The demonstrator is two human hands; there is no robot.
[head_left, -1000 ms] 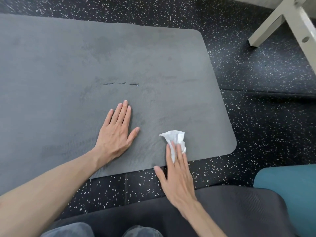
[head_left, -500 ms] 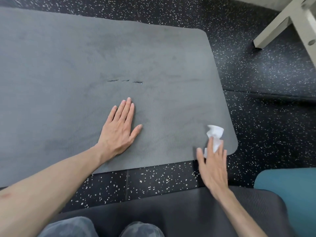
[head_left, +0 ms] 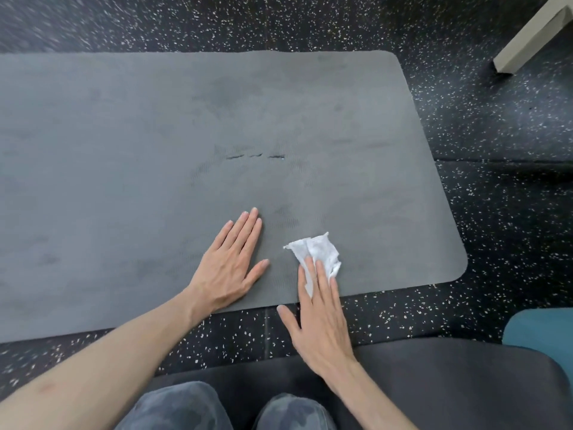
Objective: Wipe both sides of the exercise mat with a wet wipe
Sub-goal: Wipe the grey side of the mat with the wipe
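A grey exercise mat (head_left: 155, 144) lies flat on the speckled black floor, with three short dark slits near its middle. My left hand (head_left: 231, 263) rests flat on the mat near its front edge, fingers straight. Just to its right, my right hand (head_left: 321, 318) presses a crumpled white wet wipe (head_left: 319, 251) onto the mat with straight fingers; the wipe sticks out beyond the fingertips. The right palm reaches over the mat's front edge.
A darker mat (head_left: 434, 383) lies under my knees (head_left: 186, 408) at the bottom. A teal cushion (head_left: 545, 330) sits at the right edge. A pale beam of a frame (head_left: 527, 41) stands on the floor at top right. Speckled black floor (head_left: 496, 212) surrounds the mat.
My right hand slid the wipe right to the mat's front right corner, then back left beside my left hand. The left hand stayed pressed on the mat. The camera view shifted.
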